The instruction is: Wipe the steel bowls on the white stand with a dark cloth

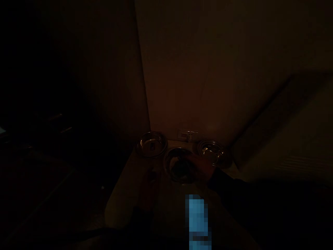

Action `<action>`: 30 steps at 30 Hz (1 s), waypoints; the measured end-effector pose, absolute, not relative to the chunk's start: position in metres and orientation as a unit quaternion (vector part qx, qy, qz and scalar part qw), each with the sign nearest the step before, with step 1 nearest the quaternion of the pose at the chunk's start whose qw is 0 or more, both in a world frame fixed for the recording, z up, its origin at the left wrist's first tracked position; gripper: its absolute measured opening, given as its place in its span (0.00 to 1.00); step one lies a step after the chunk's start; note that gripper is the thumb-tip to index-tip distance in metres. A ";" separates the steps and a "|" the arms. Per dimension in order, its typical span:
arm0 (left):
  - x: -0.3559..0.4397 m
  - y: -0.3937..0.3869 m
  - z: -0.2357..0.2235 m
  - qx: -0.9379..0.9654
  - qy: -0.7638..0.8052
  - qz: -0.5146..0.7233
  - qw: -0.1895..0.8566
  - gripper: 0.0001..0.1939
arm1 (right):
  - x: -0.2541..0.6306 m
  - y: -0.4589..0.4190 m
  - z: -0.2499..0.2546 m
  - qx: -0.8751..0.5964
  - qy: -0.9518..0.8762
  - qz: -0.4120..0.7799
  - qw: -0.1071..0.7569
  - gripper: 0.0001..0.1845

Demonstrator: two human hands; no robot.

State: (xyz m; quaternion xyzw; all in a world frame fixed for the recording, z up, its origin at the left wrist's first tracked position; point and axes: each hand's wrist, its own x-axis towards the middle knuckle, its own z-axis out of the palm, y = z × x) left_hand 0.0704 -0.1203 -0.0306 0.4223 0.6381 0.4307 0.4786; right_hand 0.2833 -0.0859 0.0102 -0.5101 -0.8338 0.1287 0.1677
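The scene is very dark. A shiny metal bowl point(168, 173) stands in the middle of a small pale table point(122, 194). My right hand point(203, 166) comes in from the right, its fingers reaching over the bowl's right rim. Something dark lies inside the bowl under the fingertips; its kind does not show. Just left of the bowl, my left hand point(149, 185) is low over the table, apart from the rim. Its fingers are lost in the gloom, so whether either hand grips anything is hidden.
Another metal bowl point(142, 149), with a small dark item inside, stands at the back left. Nested metal bowls or plates point(214, 152) are at the back right. A wall socket point(187, 134) sits behind the table. A pixelated blue patch point(198, 215) covers the lower middle.
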 end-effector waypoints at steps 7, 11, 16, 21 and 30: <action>0.035 -0.142 -0.013 0.436 0.592 0.447 0.510 0.26 | 0.206 -0.111 0.002 -0.420 -0.821 0.258 0.287 0.24; 0.002 -0.142 -0.031 0.444 0.660 0.423 0.434 0.21 | 0.182 -0.118 -0.022 -0.412 -0.829 0.259 0.275 0.23; -0.013 -0.147 -0.051 0.534 0.732 0.341 0.250 0.26 | 0.166 -0.125 -0.045 -0.452 -0.880 0.118 0.087 0.28; -0.006 -0.152 -0.065 0.710 0.658 0.220 0.117 0.19 | 0.155 -0.131 -0.057 -0.495 -0.866 0.067 -0.030 0.26; 0.004 -0.147 -0.055 0.694 0.669 0.219 0.150 0.18 | 0.217 -0.153 -0.019 -0.530 -0.824 0.172 0.102 0.17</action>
